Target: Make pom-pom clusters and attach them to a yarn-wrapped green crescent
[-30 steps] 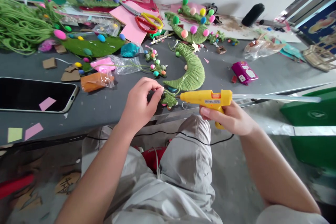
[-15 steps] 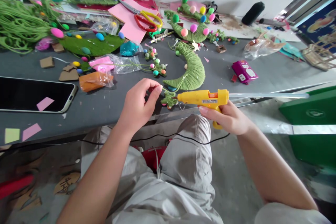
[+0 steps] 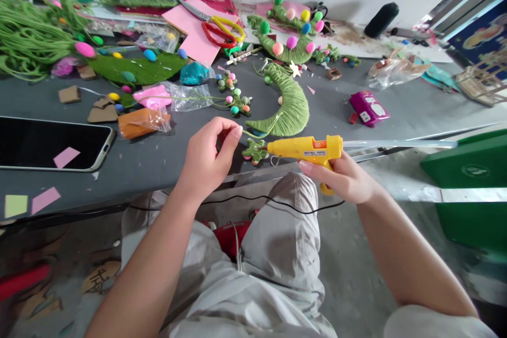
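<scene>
My left hand (image 3: 212, 156) pinches the end of a thin green yarn strand (image 3: 253, 134), which runs right toward a green yarn-wrapped crescent (image 3: 293, 105). My right hand (image 3: 343, 177) grips a yellow hot glue gun (image 3: 304, 148) by its handle, with a long clear glue stick (image 3: 400, 144) sticking out of the back. The nozzle points left and meets the edge of a small green yarn-wrapped star (image 3: 254, 152); whether it touches I cannot tell. The star lies near the table's front edge, just below the crescent.
Red and yellow scissors (image 3: 224, 31) rest on pink sheets at the back. A phone (image 3: 51, 142) lies at the left, green yarn (image 3: 34, 37) behind it. A purple packet (image 3: 369, 109) sits to the right. The gun's black cord (image 3: 245, 198) crosses above my lap.
My left hand has shifted very slightly left, and more of the yarn strand shows beside its fingertips. The glue gun has moved a touch left.
</scene>
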`<state>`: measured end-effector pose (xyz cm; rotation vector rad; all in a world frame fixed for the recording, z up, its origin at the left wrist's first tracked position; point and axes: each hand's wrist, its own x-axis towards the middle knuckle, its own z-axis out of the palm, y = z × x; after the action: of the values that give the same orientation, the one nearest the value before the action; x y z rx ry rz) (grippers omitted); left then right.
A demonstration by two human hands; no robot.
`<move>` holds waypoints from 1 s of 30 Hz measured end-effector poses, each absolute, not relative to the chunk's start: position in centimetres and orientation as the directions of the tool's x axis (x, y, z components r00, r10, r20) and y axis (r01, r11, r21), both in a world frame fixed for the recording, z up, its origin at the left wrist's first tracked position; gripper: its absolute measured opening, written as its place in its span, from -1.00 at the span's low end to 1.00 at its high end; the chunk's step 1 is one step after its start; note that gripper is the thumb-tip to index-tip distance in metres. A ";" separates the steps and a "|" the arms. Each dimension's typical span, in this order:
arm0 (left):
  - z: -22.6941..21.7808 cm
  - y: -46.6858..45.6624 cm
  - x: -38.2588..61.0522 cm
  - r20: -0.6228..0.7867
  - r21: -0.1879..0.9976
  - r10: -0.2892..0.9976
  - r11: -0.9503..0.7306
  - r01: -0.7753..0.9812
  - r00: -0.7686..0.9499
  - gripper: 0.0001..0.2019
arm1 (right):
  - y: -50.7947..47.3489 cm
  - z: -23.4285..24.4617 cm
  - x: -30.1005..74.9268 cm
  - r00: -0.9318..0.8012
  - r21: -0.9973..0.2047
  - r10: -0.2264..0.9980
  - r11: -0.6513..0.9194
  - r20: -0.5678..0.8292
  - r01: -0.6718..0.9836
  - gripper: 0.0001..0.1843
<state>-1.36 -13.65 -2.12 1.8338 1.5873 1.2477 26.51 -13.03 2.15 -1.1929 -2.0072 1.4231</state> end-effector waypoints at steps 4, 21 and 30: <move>-2.1 -13.6 -1.4 0.364 0.782 0.930 -0.273 0.560 -0.055 -0.80 | -12.9 2.0 26.6 -0.538 -0.904 0.829 0.107 -0.148 0.413 -0.70; -2.0 -13.7 -1.3 0.339 0.796 0.938 -0.249 0.551 -0.066 -0.79 | -12.6 1.4 26.9 -0.474 -0.885 0.862 0.071 -0.178 0.461 -0.56; -1.9 -13.7 -1.3 0.328 0.794 0.942 -0.235 0.560 -0.069 -0.79 | -12.9 2.1 27.0 -0.450 -0.804 0.879 0.148 -0.160 0.575 -0.52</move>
<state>-1.29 -13.68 -1.94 1.7967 1.6087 1.2343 26.95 -12.87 2.15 -1.3965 -2.0838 1.2082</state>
